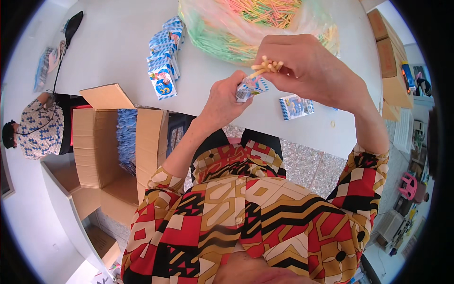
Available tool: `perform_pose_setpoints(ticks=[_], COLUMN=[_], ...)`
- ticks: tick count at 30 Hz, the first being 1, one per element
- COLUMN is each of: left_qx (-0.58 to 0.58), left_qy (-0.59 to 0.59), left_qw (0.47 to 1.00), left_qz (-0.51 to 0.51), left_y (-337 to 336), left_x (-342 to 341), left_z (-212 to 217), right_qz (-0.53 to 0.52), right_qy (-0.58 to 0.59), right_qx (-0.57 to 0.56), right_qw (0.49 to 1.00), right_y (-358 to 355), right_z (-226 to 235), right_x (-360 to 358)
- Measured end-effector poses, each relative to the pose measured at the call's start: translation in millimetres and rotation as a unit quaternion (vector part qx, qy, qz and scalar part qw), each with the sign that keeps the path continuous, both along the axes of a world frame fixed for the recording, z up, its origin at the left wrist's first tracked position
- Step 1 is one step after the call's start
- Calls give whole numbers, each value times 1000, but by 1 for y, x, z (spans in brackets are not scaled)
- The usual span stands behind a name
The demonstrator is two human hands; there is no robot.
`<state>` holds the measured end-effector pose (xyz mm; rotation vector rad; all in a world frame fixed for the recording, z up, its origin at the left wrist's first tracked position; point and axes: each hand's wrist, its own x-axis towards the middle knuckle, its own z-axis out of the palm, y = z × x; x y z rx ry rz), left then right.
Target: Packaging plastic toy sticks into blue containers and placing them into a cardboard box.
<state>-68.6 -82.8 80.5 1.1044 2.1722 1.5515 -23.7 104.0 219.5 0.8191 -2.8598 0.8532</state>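
Sticks [270,65], thin, pale yellow and blunt-tipped, bunch up in the right hand [302,66], and that hand is clamped on them, fingers curled, the ends poking out like a tight little brush. Over on the left hand [224,97], thumb and fingers are pinched together on a small packet [252,88], glossy film in blue and white, tilted, held up over the near part of the smooth, pale surface [118,52]. The bunch sits right at the packet's upper end; whether any tips are inside, I cannot tell.

Just behind the hands, a big bag [203,40] slumps in soft, crinkled, see-through plastic, loaded with slender pastel rods [267,10] in pink, yellow and green, jumbled every which way. To its left, flat packets [163,61] overlap in a leaning row, striped edges showing like fanned cards. A single packet [296,107] lies flat below the right hand, crimped along its striped end. Down at the left, a cardboard box [87,142] gapes, stiff brown flaps spread, with a dense, ruffled blue mass [126,142] lining one side. Underneath, the floor [307,161] is speckled grey.
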Motion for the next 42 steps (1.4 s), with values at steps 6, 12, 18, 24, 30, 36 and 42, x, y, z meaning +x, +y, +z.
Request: perform_pose_setpoints(ticks=[6,12,18,24,30,36,42], left_qx=[-17,-9,-4,32,29,33,45], left_qy=[38,3,-56,-131,-158,-158,-164], left_qw=[999,1000,998,990,987,987,985], left_qz=[-3,-11,-25,-28,-29,-27,-32], left_y=[0,0,0,2,6,7,6], left_x=[3,6,8,8,10,9,8], left_z=[5,12,9,8,7,7,7], right_qz=[0,-51,-108,-99,-96,-76,-79], right_qy=[6,-118,-204,-202,-176,-166,-158], right_qx=[-46,-97,-202,-228,-223,-217,-229], right_qw=[999,987,952,947,954,959,957], right_y=[-12,-10,-10,-12,-13,-10,-8], right_z=[-6,-10,-14,-18,-23,-27,-27], right_x=[-3,-8,-8,-1,1,0,-2])
